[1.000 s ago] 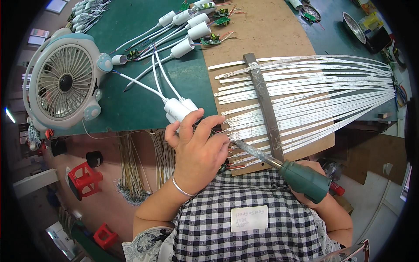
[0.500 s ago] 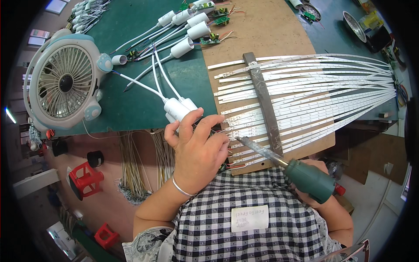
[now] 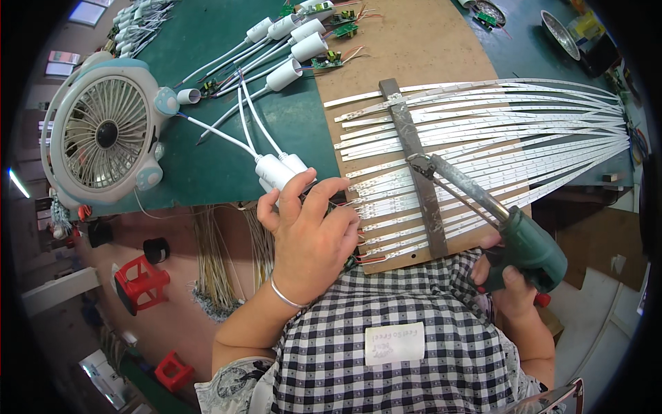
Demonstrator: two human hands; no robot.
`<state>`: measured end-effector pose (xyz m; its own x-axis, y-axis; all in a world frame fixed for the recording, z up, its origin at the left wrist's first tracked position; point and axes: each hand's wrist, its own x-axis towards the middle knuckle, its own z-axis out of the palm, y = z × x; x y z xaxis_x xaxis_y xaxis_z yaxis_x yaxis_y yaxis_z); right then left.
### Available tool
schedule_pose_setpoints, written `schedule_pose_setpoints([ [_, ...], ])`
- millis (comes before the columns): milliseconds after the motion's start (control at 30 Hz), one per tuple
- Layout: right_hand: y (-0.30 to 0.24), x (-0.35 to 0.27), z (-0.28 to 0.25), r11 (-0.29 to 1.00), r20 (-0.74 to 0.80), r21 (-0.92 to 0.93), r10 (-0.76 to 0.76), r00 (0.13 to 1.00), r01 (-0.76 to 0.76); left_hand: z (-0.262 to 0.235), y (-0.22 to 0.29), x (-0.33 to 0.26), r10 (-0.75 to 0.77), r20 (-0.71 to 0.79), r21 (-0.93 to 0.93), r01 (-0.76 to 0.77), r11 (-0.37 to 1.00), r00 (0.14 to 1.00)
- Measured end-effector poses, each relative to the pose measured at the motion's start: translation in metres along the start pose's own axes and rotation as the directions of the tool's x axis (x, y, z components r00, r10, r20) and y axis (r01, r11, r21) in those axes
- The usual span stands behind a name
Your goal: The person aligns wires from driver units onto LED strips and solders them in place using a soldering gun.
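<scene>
My right hand [image 3: 507, 279] grips the green handle of a soldering gun [image 3: 534, 248]. Its metal barrel points up and left, and the tip lies over a dark bar [image 3: 412, 141], above the white LED strips [image 3: 476, 162]. My left hand [image 3: 314, 231] is bent over the left ends of the strips, fingers curled down. What its fingertips pinch is hidden beneath it. White cylindrical housings [image 3: 276, 171] with white cables lie against its fingers. Thin coloured wires [image 3: 372, 261] are joined to the lowest strip ends.
The bar lies across the strips on a brown board [image 3: 414, 55]. More white housings [image 3: 309, 47] with green circuit boards [image 3: 327, 61] lie at the far edge. A fan [image 3: 103, 131] stands at the left of the green table [image 3: 227, 145]. Red stools [image 3: 141, 283] are on the floor.
The soldering gun's tip has lifted off the strip ends beside my left hand and moved up and right. My right hand has shifted right with it. My left hand stays nearly in place.
</scene>
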<state>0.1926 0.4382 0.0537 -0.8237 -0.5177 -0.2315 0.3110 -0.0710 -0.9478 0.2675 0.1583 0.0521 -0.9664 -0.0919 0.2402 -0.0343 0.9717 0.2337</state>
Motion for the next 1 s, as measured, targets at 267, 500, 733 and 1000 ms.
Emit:
schedule_pose_setpoints([
  [267,0.005,-0.003,0.0,0.999,-0.047,0.038,-0.01,0.999,0.011,-0.001,0.002,-0.001,-0.003,0.019,0.021,0.003,1.0,1.0],
  [500,0.004,-0.004,0.001,1.0,-0.043,0.027,0.0,0.999,0.001,-0.001,0.003,-0.003,0.001,0.001,0.033,-0.001,0.999,1.0],
  [733,0.003,-0.005,-0.001,1.0,-0.032,0.007,0.008,0.999,-0.008,-0.016,-0.007,-0.019,0.088,-0.126,-0.165,-0.108,0.98,0.988],
  [1000,0.008,-0.002,-0.002,1.0,0.007,0.002,0.012,1.0,-0.012,0.006,-0.011,-0.035,-0.033,-0.077,-0.221,0.015,0.975,0.996],
])
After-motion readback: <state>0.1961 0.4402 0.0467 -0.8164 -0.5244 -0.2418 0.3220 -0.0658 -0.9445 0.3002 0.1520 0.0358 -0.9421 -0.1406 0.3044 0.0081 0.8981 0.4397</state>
